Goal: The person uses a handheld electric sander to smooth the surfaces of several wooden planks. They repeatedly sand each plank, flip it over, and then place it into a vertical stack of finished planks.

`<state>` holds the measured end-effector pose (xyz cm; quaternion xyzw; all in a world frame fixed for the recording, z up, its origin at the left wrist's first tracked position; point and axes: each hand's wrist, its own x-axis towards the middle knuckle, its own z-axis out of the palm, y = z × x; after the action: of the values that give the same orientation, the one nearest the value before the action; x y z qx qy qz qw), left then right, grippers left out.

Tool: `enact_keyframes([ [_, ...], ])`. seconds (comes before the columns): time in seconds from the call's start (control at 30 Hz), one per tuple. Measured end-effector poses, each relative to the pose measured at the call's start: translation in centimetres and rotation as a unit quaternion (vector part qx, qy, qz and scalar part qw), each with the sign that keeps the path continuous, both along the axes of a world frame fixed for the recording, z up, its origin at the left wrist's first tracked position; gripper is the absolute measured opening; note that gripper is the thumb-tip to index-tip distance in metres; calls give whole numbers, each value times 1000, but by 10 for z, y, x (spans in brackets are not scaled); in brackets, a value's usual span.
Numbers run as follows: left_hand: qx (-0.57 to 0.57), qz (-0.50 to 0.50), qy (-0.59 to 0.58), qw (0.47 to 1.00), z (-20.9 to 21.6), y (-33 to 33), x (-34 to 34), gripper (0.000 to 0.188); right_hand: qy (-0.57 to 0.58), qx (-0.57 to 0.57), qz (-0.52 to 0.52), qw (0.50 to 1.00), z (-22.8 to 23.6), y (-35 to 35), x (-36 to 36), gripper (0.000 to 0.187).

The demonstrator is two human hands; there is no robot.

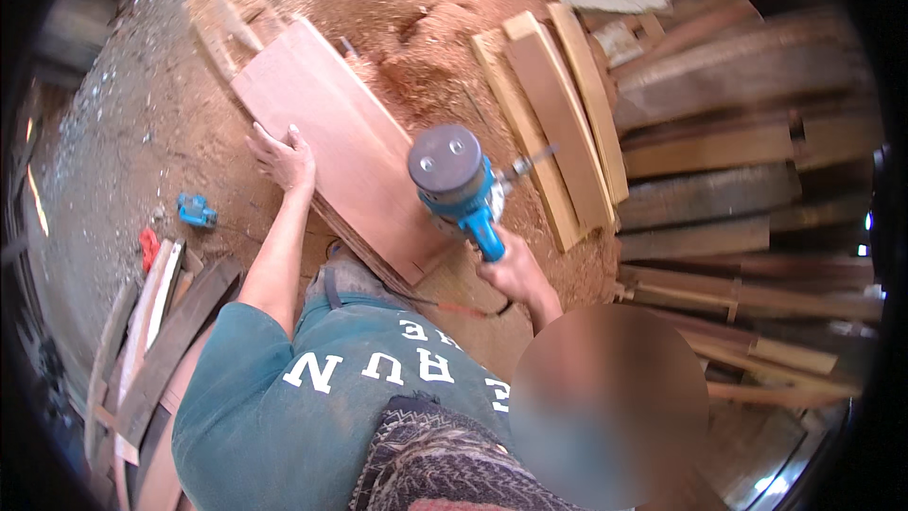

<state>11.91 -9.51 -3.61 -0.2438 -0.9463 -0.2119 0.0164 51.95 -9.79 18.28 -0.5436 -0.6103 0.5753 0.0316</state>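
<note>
A wide, reddish plank (331,132) lies slantwise in front of me, on top of other wood. On its left edge rests my left hand (287,159), fingers spread and open. My right hand (515,270) is closed around the handle of a blue power tool (454,175) with a round grey end and a silvery metal part pointing right. The tool is over or just beside the plank's right edge; whether it touches the wood I cannot tell. What kind of power tool it is does not show clearly.
Sawdust and shavings (426,38) heap up beyond the plank. Several cut boards (558,123) lie to the right, before a large stack of timber (709,142). A smaller blue tool (197,210) sits on the floor at left, near wood offcuts (175,350). A blurred disc covers the lower right.
</note>
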Motion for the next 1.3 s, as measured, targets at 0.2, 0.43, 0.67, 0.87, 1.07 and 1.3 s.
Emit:
enact_keyframes([
  [0.2,-82,-550,0,831,55,65,92,55,-141,-48,-268,952,43,-178,106,43],
  [0.43,-451,-670,-53,588,49,103,171,79,-190,-56,-477,856,82,-325,157,36],
  [0.67,-436,-721,-2,539,127,66,153,81,-379,-21,-260,888,121,-353,184,44],
  [0.87,-284,-729,20,623,196,-8,132,67,-446,-11,-16,895,144,-345,185,37],
  [1.07,-209,-708,62,672,202,-57,128,66,-422,50,79,902,126,-360,197,29],
  [1.3,-164,-697,95,692,197,-91,114,75,-418,59,73,904,115,-369,181,27],
])
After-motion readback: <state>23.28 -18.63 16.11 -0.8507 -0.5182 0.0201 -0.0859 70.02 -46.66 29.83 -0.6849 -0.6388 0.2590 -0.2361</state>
